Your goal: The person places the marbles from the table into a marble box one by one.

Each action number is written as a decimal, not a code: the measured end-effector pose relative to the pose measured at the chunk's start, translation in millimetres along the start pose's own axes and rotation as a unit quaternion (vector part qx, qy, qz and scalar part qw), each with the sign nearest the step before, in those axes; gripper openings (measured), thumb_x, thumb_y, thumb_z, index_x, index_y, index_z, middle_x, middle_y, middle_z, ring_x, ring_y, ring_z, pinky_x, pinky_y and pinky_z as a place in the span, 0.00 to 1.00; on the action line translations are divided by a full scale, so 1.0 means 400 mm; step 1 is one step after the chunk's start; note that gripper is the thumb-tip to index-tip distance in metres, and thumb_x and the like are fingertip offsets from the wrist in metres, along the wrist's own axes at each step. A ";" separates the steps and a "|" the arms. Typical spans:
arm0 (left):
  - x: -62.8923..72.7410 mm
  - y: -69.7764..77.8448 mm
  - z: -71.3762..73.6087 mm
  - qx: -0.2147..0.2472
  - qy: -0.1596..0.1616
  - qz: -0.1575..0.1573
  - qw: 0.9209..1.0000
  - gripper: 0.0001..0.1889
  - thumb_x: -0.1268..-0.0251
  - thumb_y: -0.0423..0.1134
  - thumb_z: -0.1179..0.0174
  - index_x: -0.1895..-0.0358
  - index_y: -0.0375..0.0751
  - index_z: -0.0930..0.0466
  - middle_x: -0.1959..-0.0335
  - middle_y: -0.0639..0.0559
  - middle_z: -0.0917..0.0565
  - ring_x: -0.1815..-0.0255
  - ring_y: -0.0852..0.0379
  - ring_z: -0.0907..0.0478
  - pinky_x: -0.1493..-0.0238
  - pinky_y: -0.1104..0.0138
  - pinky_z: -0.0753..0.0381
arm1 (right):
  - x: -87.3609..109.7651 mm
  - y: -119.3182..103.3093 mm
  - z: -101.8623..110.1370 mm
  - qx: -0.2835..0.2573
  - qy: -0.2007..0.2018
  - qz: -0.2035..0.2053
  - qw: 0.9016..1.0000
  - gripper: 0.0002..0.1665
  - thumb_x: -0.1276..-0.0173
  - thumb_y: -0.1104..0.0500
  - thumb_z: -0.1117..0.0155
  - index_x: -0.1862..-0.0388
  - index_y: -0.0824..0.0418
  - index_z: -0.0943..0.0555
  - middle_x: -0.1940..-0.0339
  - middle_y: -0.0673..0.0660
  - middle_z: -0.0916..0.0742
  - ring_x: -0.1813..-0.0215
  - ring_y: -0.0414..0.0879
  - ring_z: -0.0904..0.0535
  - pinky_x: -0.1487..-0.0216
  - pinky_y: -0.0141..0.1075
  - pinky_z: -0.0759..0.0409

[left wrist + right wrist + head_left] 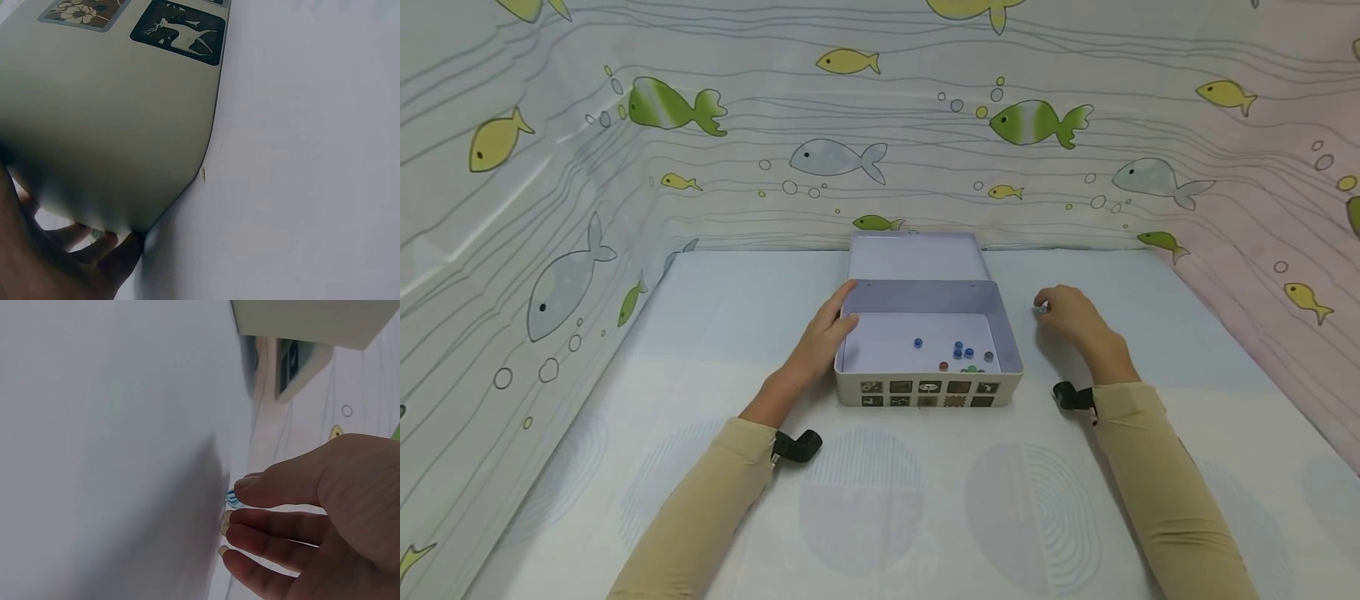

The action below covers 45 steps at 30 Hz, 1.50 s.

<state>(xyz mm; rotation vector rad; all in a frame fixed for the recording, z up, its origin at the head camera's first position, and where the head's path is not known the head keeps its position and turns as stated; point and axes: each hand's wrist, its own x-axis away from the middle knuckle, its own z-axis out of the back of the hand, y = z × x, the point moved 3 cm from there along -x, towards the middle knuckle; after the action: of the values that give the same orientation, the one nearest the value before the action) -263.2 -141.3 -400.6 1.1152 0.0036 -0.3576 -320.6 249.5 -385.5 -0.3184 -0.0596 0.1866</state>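
Note:
An open tin box (859,350), pale lilac inside with small pictures on its front, stands on the table. My left hand (817,343) holds its left wall, thumb over the rim; in the left wrist view, fingers (122,256) rest along the outer wall near a corner. Beyond the box's right side, my right hand (1078,321) pinches a small clear marble with blue stripes (232,498) between thumb and fingertips, close over the table. Inside the box lie several blue marbles (958,354), a red marble (943,366) and green marbles (972,369) near the front right, partly hidden by the front wall.
The hinged lid (917,256) is tipped back behind the box. A pale cloth with circle patterns covers the table (940,500). Fish-printed curtains (910,117) rise at the back and both sides.

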 end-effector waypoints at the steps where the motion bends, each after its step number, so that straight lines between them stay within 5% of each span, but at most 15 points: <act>1: 0.000 0.000 0.000 0.000 0.000 -0.001 1.000 0.32 0.21 0.44 0.61 0.19 0.48 0.56 0.17 0.52 0.53 0.16 0.52 0.58 0.17 0.52 0.54 | 0.000 0.001 -0.001 -0.001 0.001 -0.002 1.000 0.22 0.36 0.69 0.50 0.45 0.75 0.22 0.52 0.74 0.18 0.51 0.64 0.23 0.48 0.57 0.24; 8: -0.002 0.003 0.000 0.000 0.003 0.003 1.000 0.31 0.21 0.43 0.60 0.19 0.50 0.55 0.17 0.54 0.52 0.16 0.54 0.58 0.17 0.55 0.55 | 0.004 0.009 -0.001 -0.003 0.001 -0.024 1.000 0.20 0.36 0.68 0.51 0.48 0.73 0.21 0.50 0.74 0.18 0.50 0.64 0.23 0.48 0.57 0.23; 17: -0.003 0.003 0.000 0.000 0.003 0.002 1.000 0.31 0.21 0.41 0.60 0.19 0.49 0.55 0.17 0.53 0.52 0.16 0.53 0.58 0.17 0.53 0.54 | 0.009 0.008 -0.001 0.005 -0.006 -0.021 1.000 0.15 0.41 0.68 0.51 0.60 0.70 0.19 0.58 0.69 0.16 0.59 0.59 0.23 0.61 0.47 0.23; 45: 0.002 0.002 0.001 -0.002 0.002 0.008 1.000 0.31 0.21 0.40 0.61 0.19 0.51 0.55 0.17 0.52 0.52 0.16 0.53 0.58 0.17 0.53 0.55 | 0.023 -0.084 0.054 -0.007 0.041 0.006 0.999 0.19 0.36 0.66 0.51 0.50 0.70 0.18 0.56 0.69 0.17 0.59 0.59 0.22 0.63 0.48 0.21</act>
<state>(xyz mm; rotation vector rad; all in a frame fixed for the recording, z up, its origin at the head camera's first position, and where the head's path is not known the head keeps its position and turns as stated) -262.4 -141.5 -399.9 1.1122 -0.0015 -0.3399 -307.5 226.7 -354.0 -0.3411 0.0225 0.1841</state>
